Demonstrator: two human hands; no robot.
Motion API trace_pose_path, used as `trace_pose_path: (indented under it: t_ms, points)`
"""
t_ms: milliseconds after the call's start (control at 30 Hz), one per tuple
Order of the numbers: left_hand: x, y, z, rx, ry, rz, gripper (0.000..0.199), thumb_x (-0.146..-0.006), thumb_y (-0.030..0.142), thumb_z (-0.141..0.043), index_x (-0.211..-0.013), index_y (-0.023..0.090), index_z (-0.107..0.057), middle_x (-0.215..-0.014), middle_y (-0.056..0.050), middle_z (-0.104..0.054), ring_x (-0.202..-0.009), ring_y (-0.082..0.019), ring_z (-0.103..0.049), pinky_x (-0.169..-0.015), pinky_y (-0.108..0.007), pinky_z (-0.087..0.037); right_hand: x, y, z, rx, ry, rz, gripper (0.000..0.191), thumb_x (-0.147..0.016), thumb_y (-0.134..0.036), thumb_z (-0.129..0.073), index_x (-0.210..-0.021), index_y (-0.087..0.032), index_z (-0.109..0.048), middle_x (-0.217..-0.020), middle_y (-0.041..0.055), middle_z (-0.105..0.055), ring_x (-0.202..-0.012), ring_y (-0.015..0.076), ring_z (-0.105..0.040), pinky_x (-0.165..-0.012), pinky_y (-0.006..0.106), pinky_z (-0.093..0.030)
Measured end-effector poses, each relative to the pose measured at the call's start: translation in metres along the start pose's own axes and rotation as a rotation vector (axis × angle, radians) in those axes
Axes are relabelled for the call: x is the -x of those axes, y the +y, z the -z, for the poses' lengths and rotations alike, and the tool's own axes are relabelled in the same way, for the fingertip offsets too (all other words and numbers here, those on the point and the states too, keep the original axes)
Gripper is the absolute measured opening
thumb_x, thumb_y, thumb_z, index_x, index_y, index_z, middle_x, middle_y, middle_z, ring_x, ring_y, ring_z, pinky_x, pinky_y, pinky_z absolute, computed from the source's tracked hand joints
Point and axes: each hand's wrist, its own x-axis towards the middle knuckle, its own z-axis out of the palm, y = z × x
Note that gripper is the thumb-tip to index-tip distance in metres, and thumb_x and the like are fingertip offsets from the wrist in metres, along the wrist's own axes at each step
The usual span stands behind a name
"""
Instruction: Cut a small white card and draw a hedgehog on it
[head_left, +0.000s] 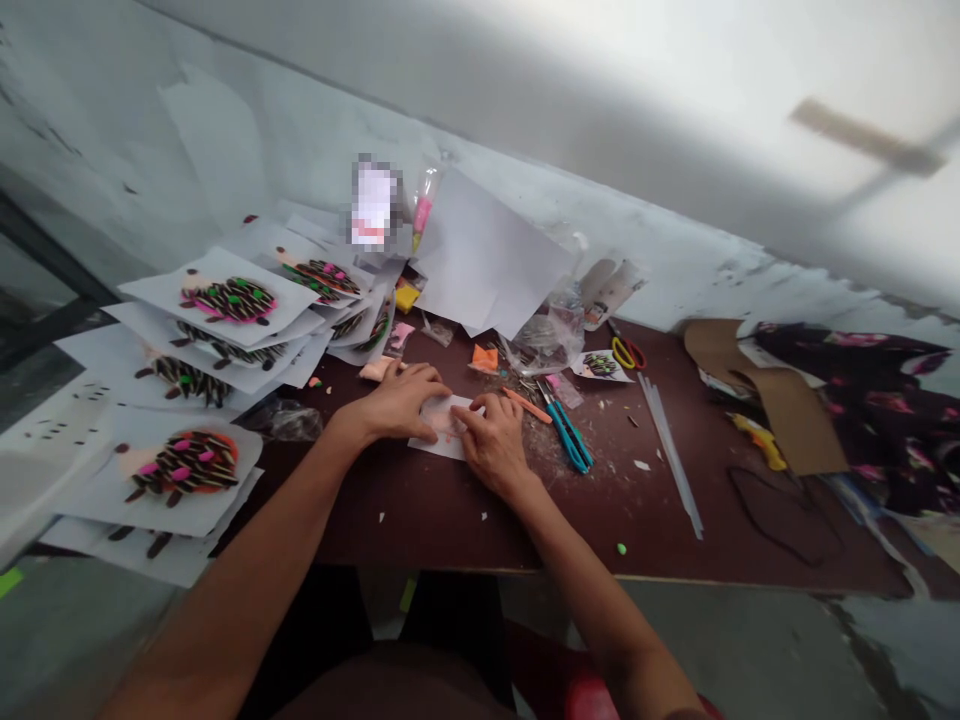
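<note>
A small white paper card (429, 446) lies on the dark red table, with a flat peach-coloured patch and small orange marks partly hidden by my fingers. My left hand (403, 402) rests over the card's left edge, fingers spread and thumb down on the paper. My right hand (495, 440) bears on the card's right side, fingers bent and close together; whatever is under its fingertips is hidden. Just beyond my left hand is a packet of peach modelling clay (376, 369). Teal-handled scissors (570, 435) and an orange stick-like tool (527, 405) lie right of my right hand.
Stacked sheets with clay hedgehogs (232, 298) crowd the left. At the back are white paper (491, 250) and a plastic bag (551, 335). Rightward lie yellow-and-red scissors (628, 353), a hedgehog card (600, 367), glue sticks (671, 455) and a yellow glue gun (759, 440) with its cord.
</note>
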Motion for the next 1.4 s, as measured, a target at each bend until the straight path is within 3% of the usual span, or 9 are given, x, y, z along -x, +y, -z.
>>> trace_pose_path:
  t_ms: [267, 367, 500, 700, 967, 1400]
  points:
    - [0.008, 0.0, -0.004, -0.015, 0.024, -0.001, 0.056, -0.071, 0.039, -0.07, -0.126, 0.027, -0.062, -0.127, -0.007, -0.059, -0.127, -0.033, -0.047, -0.114, -0.056, -0.021, 0.0, 0.004, 0.001, 0.01, 0.019, -0.027, 0.037, -0.087, -0.016, -0.056, -0.121, -0.024, -0.069, -0.108, 0.0087, -0.058, -0.1, 0.0239, -0.046, -0.093, 0.04, -0.03]
    - [0.016, 0.0, -0.008, 0.028, 0.053, 0.036, 0.066, -0.073, 0.04, -0.069, -0.136, 0.028, -0.054, -0.137, -0.007, -0.057, -0.14, -0.035, -0.035, -0.117, -0.058, -0.014, 0.002, 0.009, 0.003, 0.004, 0.051, -0.055, 0.034, -0.088, -0.015, -0.055, -0.116, -0.024, -0.071, -0.105, 0.0082, -0.059, -0.099, 0.0237, -0.046, -0.093, 0.04, -0.03]
    - [0.024, 0.001, -0.012, 0.094, 0.087, 0.077, 0.074, -0.075, 0.04, -0.067, -0.145, 0.026, -0.044, -0.148, -0.007, -0.051, -0.149, -0.033, -0.023, -0.121, -0.056, -0.007, 0.005, 0.008, 0.005, 0.003, 0.024, 0.019, 0.026, -0.092, -0.021, -0.055, -0.111, -0.026, -0.072, -0.105, 0.0072, -0.059, -0.094, 0.0223, -0.045, -0.091, 0.039, -0.03]
    - [0.027, -0.002, -0.018, 0.129, 0.137, 0.062, 0.075, -0.076, 0.042, -0.068, -0.145, 0.025, -0.044, -0.149, -0.006, -0.05, -0.149, -0.031, -0.023, -0.122, -0.054, -0.005, 0.006, 0.002, 0.005, 0.051, -0.008, 0.092, 0.023, -0.094, -0.024, -0.054, -0.108, -0.026, -0.072, -0.106, 0.0072, -0.058, -0.095, 0.0223, -0.045, -0.092, 0.039, -0.028]
    - [0.026, -0.004, -0.02, 0.121, 0.154, 0.03, 0.072, -0.079, 0.044, -0.066, -0.145, 0.025, -0.044, -0.148, -0.008, -0.052, -0.148, -0.032, -0.025, -0.122, -0.055, -0.005, 0.001, -0.007, 0.005, 0.027, -0.081, 0.154, 0.035, -0.09, -0.022, -0.059, -0.122, -0.031, -0.067, -0.117, 0.0077, -0.056, -0.103, 0.0239, -0.044, -0.096, 0.041, -0.026]
    - [0.026, -0.003, -0.02, 0.116, 0.171, 0.026, 0.069, -0.078, 0.039, -0.066, -0.143, 0.023, -0.047, -0.145, -0.007, -0.054, -0.148, -0.031, -0.026, -0.122, -0.054, -0.005, -0.005, -0.01, 0.004, -0.019, -0.092, 0.103, 0.03, -0.094, -0.025, -0.056, -0.121, -0.03, -0.069, -0.113, 0.0073, -0.057, -0.099, 0.022, -0.045, -0.093, 0.039, -0.028]
